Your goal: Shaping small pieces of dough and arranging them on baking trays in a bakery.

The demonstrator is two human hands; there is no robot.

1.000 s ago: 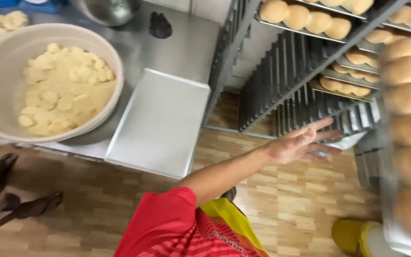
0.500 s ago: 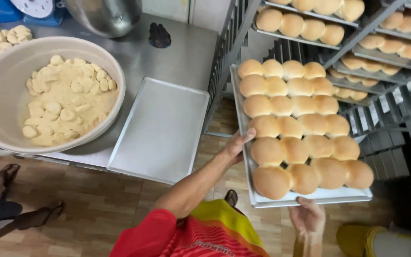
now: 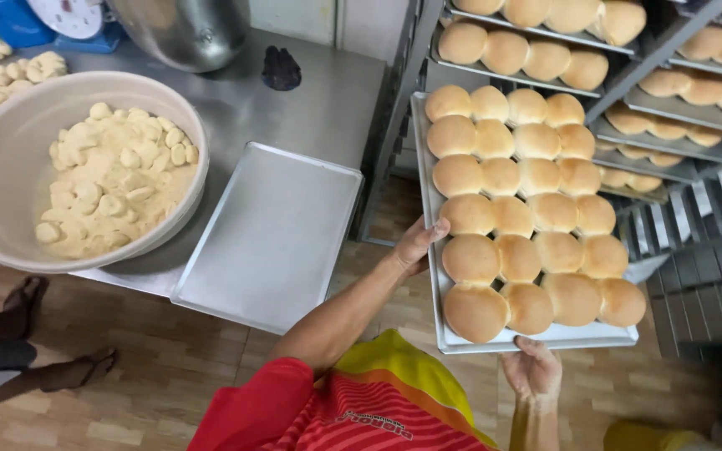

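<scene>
Left hand (image 3: 418,244) is now clasped on the long edge of the flat metal tray of golden baked buns (image 3: 521,338), right hand (image 3: 531,370) curled under its near rim; since a second ago, the tray has been drawn clear of the steel rack (image 3: 678,276), beside the worktop (image 3: 327,108).

A steel worktable (image 3: 319,108) stands beside a metal rack (image 3: 695,250) on wood-patterned flooring (image 3: 127,401).
</scene>
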